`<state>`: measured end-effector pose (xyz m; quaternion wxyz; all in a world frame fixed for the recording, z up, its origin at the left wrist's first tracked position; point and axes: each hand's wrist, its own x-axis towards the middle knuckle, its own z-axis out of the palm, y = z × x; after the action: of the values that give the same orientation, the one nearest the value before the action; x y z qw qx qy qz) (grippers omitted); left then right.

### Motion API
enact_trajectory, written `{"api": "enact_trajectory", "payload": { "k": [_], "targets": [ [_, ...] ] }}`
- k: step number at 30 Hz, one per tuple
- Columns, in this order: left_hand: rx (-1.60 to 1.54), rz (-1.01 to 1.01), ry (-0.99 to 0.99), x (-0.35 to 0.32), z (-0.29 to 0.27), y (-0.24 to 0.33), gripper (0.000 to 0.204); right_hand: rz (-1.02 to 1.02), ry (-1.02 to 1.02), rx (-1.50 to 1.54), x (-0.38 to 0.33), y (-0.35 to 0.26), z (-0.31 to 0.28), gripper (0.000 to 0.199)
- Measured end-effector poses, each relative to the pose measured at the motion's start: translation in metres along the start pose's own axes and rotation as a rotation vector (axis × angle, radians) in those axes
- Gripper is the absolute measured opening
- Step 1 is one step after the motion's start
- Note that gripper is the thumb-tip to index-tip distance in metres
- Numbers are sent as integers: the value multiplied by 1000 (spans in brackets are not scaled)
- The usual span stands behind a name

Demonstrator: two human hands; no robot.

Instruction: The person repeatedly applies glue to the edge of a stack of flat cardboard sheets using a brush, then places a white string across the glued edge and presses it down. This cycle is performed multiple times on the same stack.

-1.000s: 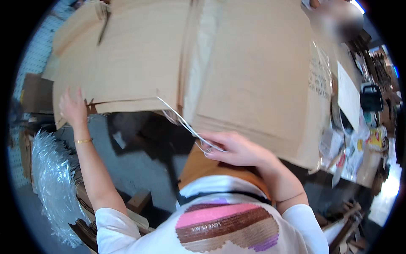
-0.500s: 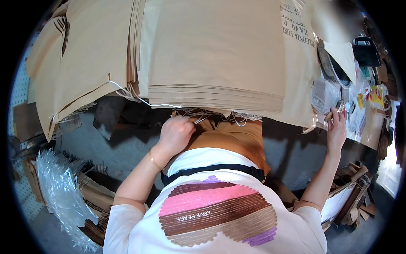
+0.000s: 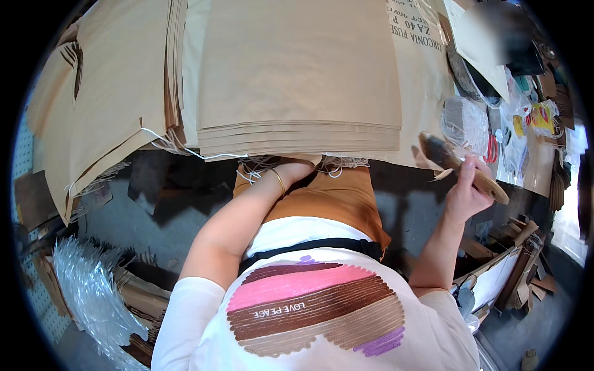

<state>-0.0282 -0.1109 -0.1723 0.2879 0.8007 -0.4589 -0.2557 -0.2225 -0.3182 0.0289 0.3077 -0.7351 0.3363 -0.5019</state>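
Observation:
My right hand [image 3: 467, 193] grips a flat wooden brush [image 3: 492, 187] by its handle, just off the table's front right edge. The brush's dark, worn head points to the far left. My left hand [image 3: 296, 169] reaches under the front edge of a stack of brown paper sheets [image 3: 300, 74], and its fingers are hidden there. Loose strings [image 3: 337, 162] hang along that edge, close to the left hand. A white cord [image 3: 185, 150] runs from the stack toward a second pile of brown paper bags [image 3: 111, 68] on the left.
At right stand a dark round basin [image 3: 467, 77], a clear plastic bag [image 3: 465, 123], red-handled scissors [image 3: 492, 148] and a yellow package [image 3: 542, 119]. Shiny plastic strips [image 3: 93, 290] lie low at left. Cardboard scraps [image 3: 526, 272] fill the lower right.
My right hand has lifted the brush and brought it nearer to me and leftward. My left hand, a closed fist in front of the edge before, has moved right and under the sheets' edge.

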Motion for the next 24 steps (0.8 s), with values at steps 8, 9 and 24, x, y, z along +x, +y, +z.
{"api": "enact_trajectory", "payload": {
  "k": [8,9,24],
  "targets": [
    [53,211,-141,-48,-64,35,11,23,-128,134,-10,-12,16,6],
    [31,210,-105,-51,-70,36,12,63,-111,158,-10,-15,20,6],
    [-106,7,-72,-131,-206,67,22,27,-577,389,-19,-96,157,8]
  ]
}}
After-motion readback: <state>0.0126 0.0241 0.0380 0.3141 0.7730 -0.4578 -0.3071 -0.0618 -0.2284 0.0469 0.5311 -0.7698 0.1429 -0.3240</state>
